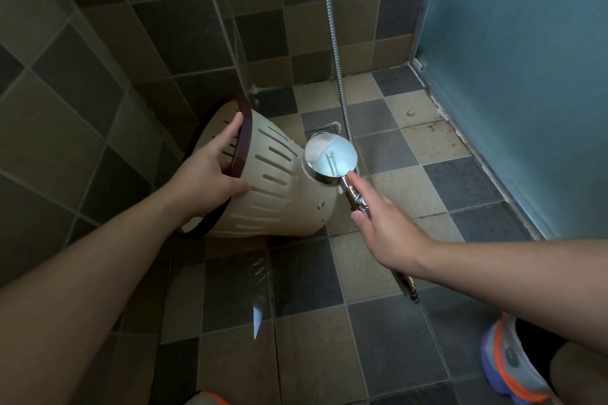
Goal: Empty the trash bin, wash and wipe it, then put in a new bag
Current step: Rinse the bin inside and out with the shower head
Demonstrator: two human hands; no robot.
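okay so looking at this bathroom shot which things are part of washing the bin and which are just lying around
In use: trash bin, tipped, left hand gripping its dark rim; shower head, right hand on its handle; hose; floor drain.
Lying about: white scrap on the floor; shoes.

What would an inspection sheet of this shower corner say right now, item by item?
Surface: tiled floor, checkered, grimy along the right edge; a floor drain sits behind the shower head.
Job's things: cream slotted trash bin with dark rim, tipped on its side, no bag seen in it; chrome shower head over its base.
Clutter: a small white scrap on the floor.
Hands: left hand grips the bin's rim; right hand holds the shower handle.
Cables: metal shower hose hanging down the wall.
Surroundings: tiled walls, frosted teal panel, a shoe bottom right.
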